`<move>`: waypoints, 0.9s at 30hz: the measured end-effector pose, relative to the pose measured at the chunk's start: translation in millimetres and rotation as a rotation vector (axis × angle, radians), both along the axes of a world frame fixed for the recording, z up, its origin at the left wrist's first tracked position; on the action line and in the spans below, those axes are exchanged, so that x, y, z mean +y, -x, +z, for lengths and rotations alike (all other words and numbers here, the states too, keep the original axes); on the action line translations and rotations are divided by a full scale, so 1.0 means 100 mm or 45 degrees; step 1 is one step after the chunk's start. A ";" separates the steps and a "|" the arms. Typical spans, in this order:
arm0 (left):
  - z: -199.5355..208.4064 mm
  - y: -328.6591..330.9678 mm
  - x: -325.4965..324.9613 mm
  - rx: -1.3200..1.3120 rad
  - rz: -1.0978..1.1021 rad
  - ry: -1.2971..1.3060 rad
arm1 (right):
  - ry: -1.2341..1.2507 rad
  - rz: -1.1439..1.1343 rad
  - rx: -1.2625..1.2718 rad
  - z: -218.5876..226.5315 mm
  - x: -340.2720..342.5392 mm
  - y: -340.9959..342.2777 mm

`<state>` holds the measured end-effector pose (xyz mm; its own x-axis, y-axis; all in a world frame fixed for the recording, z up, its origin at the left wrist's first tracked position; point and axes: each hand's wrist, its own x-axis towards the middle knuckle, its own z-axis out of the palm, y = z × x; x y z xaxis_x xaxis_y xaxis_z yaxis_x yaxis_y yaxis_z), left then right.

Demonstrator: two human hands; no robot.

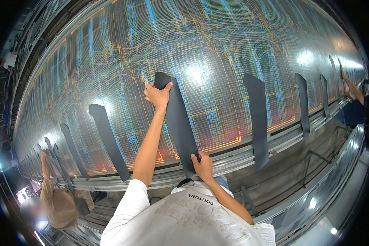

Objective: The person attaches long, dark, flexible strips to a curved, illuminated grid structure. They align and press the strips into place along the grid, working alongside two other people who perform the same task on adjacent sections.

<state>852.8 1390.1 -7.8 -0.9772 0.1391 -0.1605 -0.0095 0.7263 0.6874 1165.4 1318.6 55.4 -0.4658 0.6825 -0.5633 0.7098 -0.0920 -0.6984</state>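
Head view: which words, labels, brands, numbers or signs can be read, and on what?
White short-sleeved shirt: one word in dark capitals, legible but not copied here.
Raised pale pattern beside it: too faint to read.
Long, flat, dark grey strip near it: none visible.
Glossy tabletop with coloured lines: none readable.

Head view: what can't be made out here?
In the head view:
Underside of the middle dark strip: hidden by its own upper face.
Whether the left hand or right hand has a full grip: fingers and strip hide it.
Number of far-left strips: too small, crowded.
Left co-worker's head: blurred.
Right co-worker's body: cut off by dark fisheye rim.
Table's middle far edge: cut off by upper picture edge.
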 end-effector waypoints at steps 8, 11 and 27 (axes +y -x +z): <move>-0.07 0.02 -0.04 0.006 -0.008 0.026 | -0.021 -0.017 0.016 -0.03 -0.04 0.00; -0.12 0.02 -0.04 0.041 -0.028 0.032 | 0.022 0.029 -0.018 0.04 0.00 -0.01; -0.14 0.03 -0.01 0.038 -0.019 0.091 | 0.315 -0.250 0.049 -0.35 -0.19 -0.30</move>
